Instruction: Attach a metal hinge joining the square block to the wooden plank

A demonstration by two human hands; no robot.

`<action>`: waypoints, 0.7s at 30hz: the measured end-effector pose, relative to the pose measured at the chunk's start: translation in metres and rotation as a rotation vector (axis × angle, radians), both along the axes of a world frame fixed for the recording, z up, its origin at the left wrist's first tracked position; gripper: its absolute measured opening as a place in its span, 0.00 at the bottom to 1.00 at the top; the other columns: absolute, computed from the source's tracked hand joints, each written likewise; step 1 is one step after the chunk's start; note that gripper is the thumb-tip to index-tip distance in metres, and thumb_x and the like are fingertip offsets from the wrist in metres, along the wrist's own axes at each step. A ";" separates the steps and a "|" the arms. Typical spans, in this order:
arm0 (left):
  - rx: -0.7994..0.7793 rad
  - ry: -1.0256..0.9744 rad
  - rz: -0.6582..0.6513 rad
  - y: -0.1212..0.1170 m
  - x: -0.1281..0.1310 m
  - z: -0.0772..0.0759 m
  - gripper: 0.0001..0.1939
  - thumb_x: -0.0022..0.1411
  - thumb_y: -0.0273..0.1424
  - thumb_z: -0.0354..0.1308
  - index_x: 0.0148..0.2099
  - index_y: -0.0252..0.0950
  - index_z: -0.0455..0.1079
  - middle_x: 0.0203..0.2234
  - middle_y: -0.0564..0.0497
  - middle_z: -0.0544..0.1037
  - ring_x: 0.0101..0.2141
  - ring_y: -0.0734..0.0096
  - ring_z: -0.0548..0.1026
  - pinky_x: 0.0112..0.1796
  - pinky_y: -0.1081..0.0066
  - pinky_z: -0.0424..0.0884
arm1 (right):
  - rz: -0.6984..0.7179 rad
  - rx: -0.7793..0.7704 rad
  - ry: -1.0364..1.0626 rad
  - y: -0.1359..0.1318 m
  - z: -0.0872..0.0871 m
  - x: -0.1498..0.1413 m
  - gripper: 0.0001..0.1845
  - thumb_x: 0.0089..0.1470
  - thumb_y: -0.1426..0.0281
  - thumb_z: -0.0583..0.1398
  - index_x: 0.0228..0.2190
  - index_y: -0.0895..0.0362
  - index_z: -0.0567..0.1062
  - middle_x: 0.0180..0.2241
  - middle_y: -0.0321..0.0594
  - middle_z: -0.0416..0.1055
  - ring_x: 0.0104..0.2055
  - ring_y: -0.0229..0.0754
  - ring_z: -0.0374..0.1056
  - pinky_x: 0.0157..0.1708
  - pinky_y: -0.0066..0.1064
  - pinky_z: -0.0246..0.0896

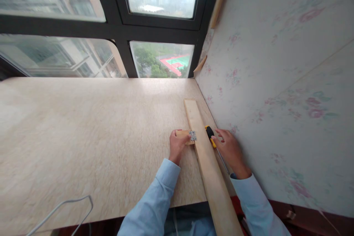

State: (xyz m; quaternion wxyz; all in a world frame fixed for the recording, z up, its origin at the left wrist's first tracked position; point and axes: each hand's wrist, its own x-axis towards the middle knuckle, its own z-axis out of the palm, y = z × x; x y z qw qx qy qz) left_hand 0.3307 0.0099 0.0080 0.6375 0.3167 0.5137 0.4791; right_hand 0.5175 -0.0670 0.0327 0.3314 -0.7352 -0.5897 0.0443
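Observation:
My left hand (178,145) pinches a small wooden block (182,132), its thumb on top near a silver metal hinge (193,135). The hinge spans the block and the left edge of a long pale wooden board (203,147), which runs away from me and overhangs the sill's near edge. To the right of the board lies a screwdriver (210,131) with a black and yellow handle, its shaft pointing back toward me. My right hand (228,149) is beside the handle, fingers apart and curved, the thumb at or just over it; contact is hard to tell.
The marble-patterned sill (96,136) stretches left. A floral-papered wall (276,81) stands close on the right, and dark-framed windows (163,31) close off the back. A white cable (69,201) loops over the near left edge.

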 end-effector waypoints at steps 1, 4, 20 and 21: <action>-0.001 -0.002 -0.001 0.000 0.000 0.000 0.25 0.37 0.25 0.70 0.40 0.32 0.68 0.28 0.50 0.75 0.28 0.68 0.74 0.27 0.71 0.71 | -0.010 -0.060 -0.026 0.000 -0.001 0.004 0.16 0.57 0.66 0.58 0.45 0.58 0.76 0.43 0.52 0.75 0.43 0.51 0.71 0.42 0.42 0.67; 0.008 0.001 -0.005 0.000 0.000 0.000 0.24 0.37 0.25 0.70 0.39 0.31 0.68 0.28 0.50 0.75 0.28 0.69 0.74 0.28 0.71 0.71 | 0.030 -0.276 -0.063 0.002 0.000 0.007 0.11 0.55 0.69 0.57 0.38 0.58 0.77 0.37 0.48 0.77 0.38 0.48 0.72 0.36 0.35 0.63; 0.020 -0.001 0.004 0.002 0.001 -0.004 0.23 0.35 0.25 0.69 0.37 0.31 0.67 0.27 0.50 0.76 0.27 0.68 0.74 0.26 0.70 0.71 | 0.061 0.045 1.302 -0.013 0.049 -0.007 0.19 0.44 0.59 0.70 0.37 0.54 0.79 0.38 0.41 0.79 0.39 0.42 0.74 0.41 0.33 0.70; 0.018 -0.006 0.002 0.002 0.002 -0.005 0.24 0.35 0.25 0.70 0.37 0.31 0.67 0.27 0.50 0.76 0.27 0.68 0.75 0.26 0.70 0.71 | 0.075 0.045 1.321 -0.013 0.054 -0.010 0.20 0.43 0.60 0.71 0.38 0.54 0.78 0.39 0.41 0.79 0.40 0.42 0.75 0.42 0.34 0.70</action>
